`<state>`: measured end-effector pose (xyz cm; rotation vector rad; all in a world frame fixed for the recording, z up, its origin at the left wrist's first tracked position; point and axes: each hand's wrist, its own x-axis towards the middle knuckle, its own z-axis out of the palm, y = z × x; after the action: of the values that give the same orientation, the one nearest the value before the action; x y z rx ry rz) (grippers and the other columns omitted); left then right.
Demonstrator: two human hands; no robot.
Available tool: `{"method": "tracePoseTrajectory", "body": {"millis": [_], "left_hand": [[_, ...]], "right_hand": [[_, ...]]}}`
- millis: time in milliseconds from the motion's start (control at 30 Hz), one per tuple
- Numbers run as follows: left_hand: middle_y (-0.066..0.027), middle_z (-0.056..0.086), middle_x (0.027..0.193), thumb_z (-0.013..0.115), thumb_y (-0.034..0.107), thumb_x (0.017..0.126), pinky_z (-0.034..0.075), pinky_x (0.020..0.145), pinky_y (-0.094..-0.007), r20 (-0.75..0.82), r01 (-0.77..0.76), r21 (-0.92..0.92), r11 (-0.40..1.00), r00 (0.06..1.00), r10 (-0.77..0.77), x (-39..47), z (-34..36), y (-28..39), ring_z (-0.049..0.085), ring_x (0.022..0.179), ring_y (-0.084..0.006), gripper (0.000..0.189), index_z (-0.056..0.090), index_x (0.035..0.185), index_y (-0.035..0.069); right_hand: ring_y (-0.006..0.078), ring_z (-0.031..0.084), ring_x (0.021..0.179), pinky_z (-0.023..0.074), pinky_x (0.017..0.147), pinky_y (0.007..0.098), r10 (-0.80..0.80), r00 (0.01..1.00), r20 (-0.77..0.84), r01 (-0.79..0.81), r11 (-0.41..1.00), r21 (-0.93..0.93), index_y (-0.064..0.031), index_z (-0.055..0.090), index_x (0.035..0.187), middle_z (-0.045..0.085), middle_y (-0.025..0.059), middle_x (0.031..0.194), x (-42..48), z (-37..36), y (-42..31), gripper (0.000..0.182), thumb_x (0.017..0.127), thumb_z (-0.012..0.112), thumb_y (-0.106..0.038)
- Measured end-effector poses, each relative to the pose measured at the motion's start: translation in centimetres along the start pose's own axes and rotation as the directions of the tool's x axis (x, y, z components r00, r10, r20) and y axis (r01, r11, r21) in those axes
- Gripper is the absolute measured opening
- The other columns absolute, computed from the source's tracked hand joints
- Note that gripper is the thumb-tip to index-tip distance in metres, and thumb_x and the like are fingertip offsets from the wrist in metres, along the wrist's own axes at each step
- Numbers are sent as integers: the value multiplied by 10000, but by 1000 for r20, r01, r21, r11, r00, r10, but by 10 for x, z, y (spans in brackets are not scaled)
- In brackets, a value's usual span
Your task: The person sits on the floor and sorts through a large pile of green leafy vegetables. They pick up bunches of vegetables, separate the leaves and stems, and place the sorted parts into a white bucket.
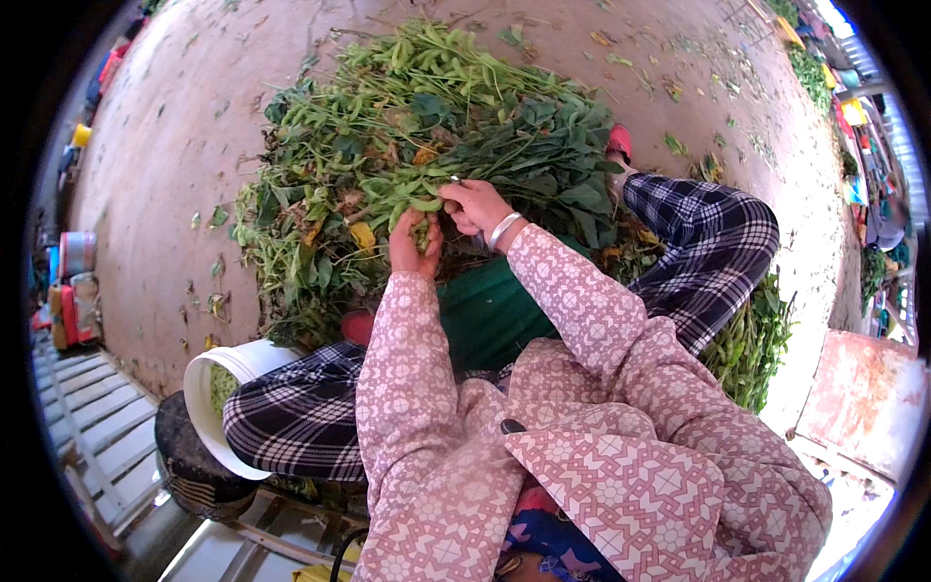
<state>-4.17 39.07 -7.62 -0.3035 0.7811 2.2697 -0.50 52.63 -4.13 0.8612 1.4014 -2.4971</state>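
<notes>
A big heap of cut soybean plants (436, 109) with green pods and leaves lies on the floor between the knees. My left hand (416, 244) is curled around a few loose green pods (420, 234) at the heap's near edge. Beside it, my right hand (473, 207), with a silver bangle at the wrist, pinches at a pod or stem; its fingertips partly hide what they hold. A green pod (426, 204) shows between the two hands. Green cloth (498, 313) lies under the forearms. By the left knee, a white bucket (207, 364) contains green beans or pods.
More pod-bearing plants (753, 349) lie beyond the right thigh. A dark round stool or cushion (193, 458) stands below the bucket, near slatted metal frames (94, 422). Leaf scraps are scattered over the floor (167, 174). Containers and plant heaps line the far right.
</notes>
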Motion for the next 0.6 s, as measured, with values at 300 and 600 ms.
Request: {"method": "tracePoseTrajectory", "body": {"millis": [300, 600], "left_hand": [[-33, 533, 739, 491, 226, 889, 262, 351, -179, 26, 88, 82, 993, 996, -91, 2, 2, -5, 422, 493, -86, 185, 522, 907, 44], [14, 517, 683, 561, 216, 864, 250, 368, -167, -75, 62, 121, 991, 996, -53, 9, 5, -9, 401, 478, -45, 134, 549, 867, 83]], "right_hand": [[55, 314, 381, 217, 331, 203, 195, 960, 201, -239, 944, 225, -33, 498, 778, 474, 14, 651, -6, -9, -4, 181, 857, 520, -195], [333, 523, 629, 405, 575, 412, -221, 974, 51, 174, 582, -795, -26, 470, 869, 563, 189, 706, -19, 8, -6, 252, 870, 424, -273]]}}
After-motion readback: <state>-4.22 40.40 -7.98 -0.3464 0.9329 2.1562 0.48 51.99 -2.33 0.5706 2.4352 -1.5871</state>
